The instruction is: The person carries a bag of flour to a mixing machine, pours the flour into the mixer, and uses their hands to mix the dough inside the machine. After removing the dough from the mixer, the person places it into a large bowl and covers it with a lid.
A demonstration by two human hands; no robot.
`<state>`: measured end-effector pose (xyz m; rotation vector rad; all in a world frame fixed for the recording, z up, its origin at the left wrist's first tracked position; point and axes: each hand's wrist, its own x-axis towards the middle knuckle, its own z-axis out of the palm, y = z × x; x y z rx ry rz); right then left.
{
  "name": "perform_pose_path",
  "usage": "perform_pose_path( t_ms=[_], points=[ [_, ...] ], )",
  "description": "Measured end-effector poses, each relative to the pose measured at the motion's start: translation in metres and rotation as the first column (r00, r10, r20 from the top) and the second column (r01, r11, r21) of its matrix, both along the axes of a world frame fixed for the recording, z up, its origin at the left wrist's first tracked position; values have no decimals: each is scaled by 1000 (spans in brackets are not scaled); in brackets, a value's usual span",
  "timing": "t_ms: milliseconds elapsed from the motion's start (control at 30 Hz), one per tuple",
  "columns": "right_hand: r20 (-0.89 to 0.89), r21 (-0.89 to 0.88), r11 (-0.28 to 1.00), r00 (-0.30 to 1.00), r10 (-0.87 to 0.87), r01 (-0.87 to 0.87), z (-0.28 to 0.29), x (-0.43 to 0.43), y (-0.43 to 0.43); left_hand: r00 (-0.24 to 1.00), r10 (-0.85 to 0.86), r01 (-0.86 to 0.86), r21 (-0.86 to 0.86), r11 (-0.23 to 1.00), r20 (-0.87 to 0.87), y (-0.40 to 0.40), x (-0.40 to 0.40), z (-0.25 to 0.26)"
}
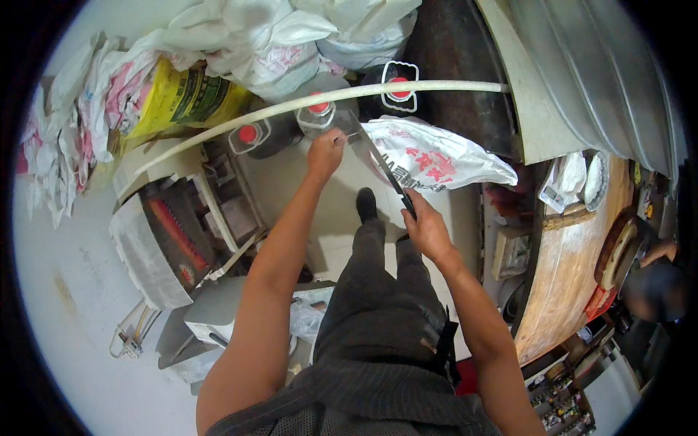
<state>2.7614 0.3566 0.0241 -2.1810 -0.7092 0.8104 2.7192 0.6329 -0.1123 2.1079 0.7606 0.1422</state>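
My right hand (428, 226) grips the black handle of a long-bladed kitchen knife (381, 158), its blade slanting up and to the left. Just left of the blade, my left hand (326, 155) is closed, thumb against fingers. A short, thin, pale strand (353, 133) shows at its fingertips; what it belongs to is unclear. Behind the blade and to its right is a white woven sack (436, 155) with red and black print. Clear and dark plastic jugs with red caps stand beyond my hands, among them a clear jug (316, 122).
A pale curved bar (262, 111) crosses above the jugs. White bags (262, 49) and a yellow sack (185, 98) are piled behind. At right, a wooden worktable (567, 261) carries a digital scale (553, 197); another person's arm (657, 253) is beyond it. An open carton (163, 245) stands left.
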Motion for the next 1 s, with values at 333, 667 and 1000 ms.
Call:
perform_pose_path(
  t_ms=[333,667,1000],
  points=[
    [-71,43,996,994,77,-74,-54,11,47,988,-151,153,121,981,-34,-15,-3,21],
    [-88,82,977,978,-191,198,45,-46,-105,992,75,-112,-466,878,-97,-15,-59,54],
    [485,174,365,243,-840,915,166,-146,-338,833,-527,531,-515,673,170,-148,-58,49]
  ],
)
